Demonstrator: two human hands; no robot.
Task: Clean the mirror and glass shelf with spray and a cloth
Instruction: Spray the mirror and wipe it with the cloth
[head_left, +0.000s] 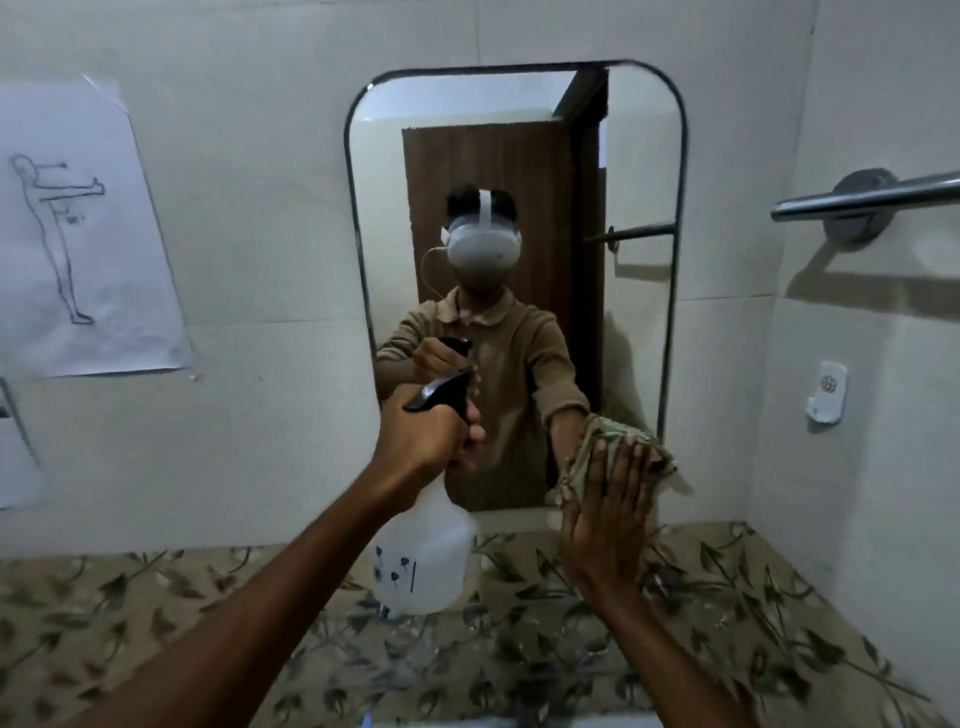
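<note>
A paper sheet with a drawn figure (83, 228) hangs on the wall at far left. The left hand (431, 431), arm stretched forward, has its fingers (470, 415) curled round the neck of a translucent spray bottle (423, 551), its black nozzle aimed at the mirror (639, 171). The bottle hangs above the leaf-patterned counter (156, 623). The right hand (608, 519) presses a crumpled cloth (613, 441) flat against the mirror's lower right corner, fingers straight and pointing up. A towel bar (872, 200) juts from the right wall.
</note>
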